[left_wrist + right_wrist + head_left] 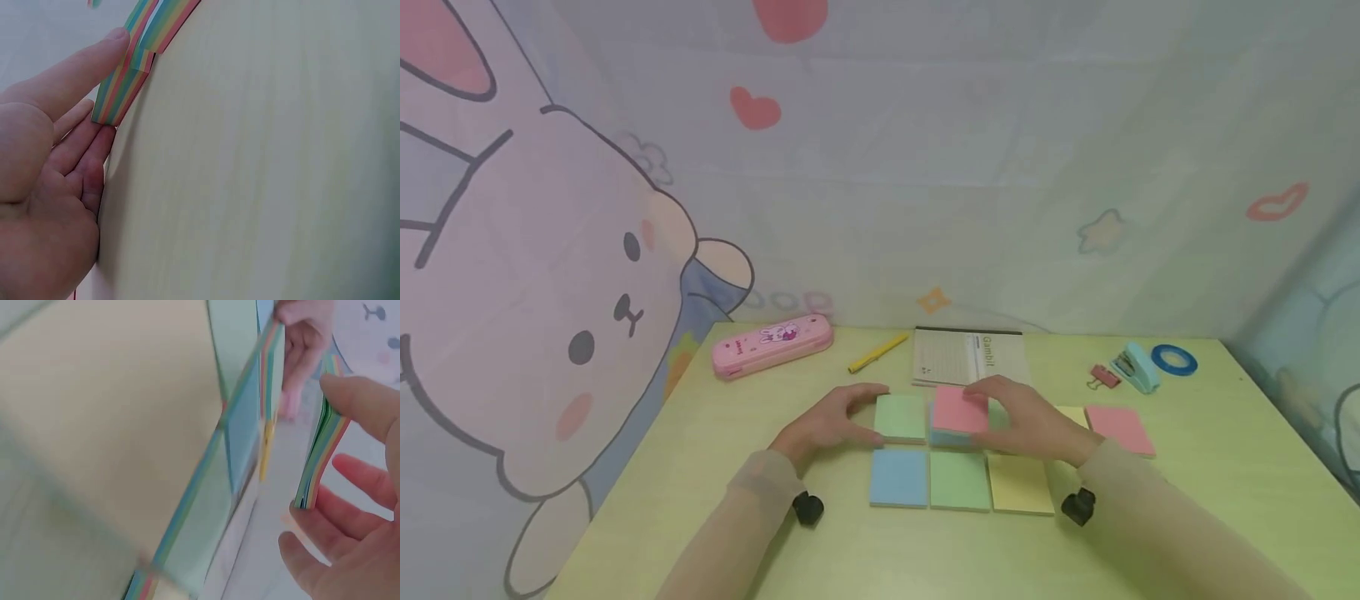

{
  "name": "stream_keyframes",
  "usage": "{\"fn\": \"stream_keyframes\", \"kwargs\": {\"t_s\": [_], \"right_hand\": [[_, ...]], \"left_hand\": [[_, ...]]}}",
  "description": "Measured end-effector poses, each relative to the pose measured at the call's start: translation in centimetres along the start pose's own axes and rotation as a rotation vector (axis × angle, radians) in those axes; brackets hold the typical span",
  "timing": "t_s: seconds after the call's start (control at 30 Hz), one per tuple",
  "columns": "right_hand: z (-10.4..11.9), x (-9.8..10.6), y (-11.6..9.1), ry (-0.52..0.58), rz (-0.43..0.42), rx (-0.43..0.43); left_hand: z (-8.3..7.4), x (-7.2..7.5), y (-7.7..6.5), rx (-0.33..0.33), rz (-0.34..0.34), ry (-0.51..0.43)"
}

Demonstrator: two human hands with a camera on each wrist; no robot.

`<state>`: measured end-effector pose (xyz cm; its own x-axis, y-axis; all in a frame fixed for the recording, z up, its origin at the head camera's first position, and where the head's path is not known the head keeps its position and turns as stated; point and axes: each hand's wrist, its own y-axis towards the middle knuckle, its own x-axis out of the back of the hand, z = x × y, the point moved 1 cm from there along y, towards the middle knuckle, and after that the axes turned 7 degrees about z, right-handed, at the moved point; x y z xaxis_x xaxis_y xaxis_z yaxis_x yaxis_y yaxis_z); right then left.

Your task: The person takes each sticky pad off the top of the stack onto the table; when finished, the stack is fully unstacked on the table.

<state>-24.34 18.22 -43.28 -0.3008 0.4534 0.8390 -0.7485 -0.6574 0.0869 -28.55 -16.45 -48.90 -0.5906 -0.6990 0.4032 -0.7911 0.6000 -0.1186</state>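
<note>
My right hand (1028,421) pinches a pink-topped sticky note pad (958,408) by its side edges. This pad overlaps a blue sticky note pad (951,438) in the back row; in the right wrist view its striped edge (320,459) shows between thumb and fingers, off the table. At the row's left end, my left hand (831,419) spans a green sticky note pad (900,418), thumb at the near corner and fingers at the far one. Nearer me lie a blue pad (898,478), a green pad (958,481) and a yellow pad (1021,485).
Behind the pads are a pink pencil case (772,345), a yellow pen (877,353) and a notebook (967,357). Toward the right lie another pink pad (1120,430), a binder clip (1105,376), a mint stapler (1137,367) and blue tape (1174,360). A printed curtain (910,208) hangs behind.
</note>
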Motion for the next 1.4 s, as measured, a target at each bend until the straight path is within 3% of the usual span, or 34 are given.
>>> {"fn": "stream_keyframes", "kwargs": {"t_s": [0.3, 0.53, 0.7, 0.87, 1.4], "right_hand": [[-3.3, 2.2, -9.1, -0.125, -0.114, 0.012], [-4.7, 2.3, -13.3, -0.150, -0.131, 0.055], [-5.2, 2.2, -14.7, -0.196, -0.150, 0.139], [-5.6, 1.6, -15.6, -0.201, -0.134, 0.152], [-5.5, 1.0, -15.2, -0.281, -0.053, 0.031]], "left_hand": [[-0.4, -0.2, -0.1, 0.029, -0.012, 0.031], [-0.4, 0.1, 0.0, 0.021, -0.019, 0.037], [-0.3, 0.2, 0.1, -0.002, -0.016, 0.048], [-0.3, 0.1, 0.2, -0.011, -0.004, 0.056], [-0.3, 0.0, 0.2, 0.009, -0.008, 0.049]]}}
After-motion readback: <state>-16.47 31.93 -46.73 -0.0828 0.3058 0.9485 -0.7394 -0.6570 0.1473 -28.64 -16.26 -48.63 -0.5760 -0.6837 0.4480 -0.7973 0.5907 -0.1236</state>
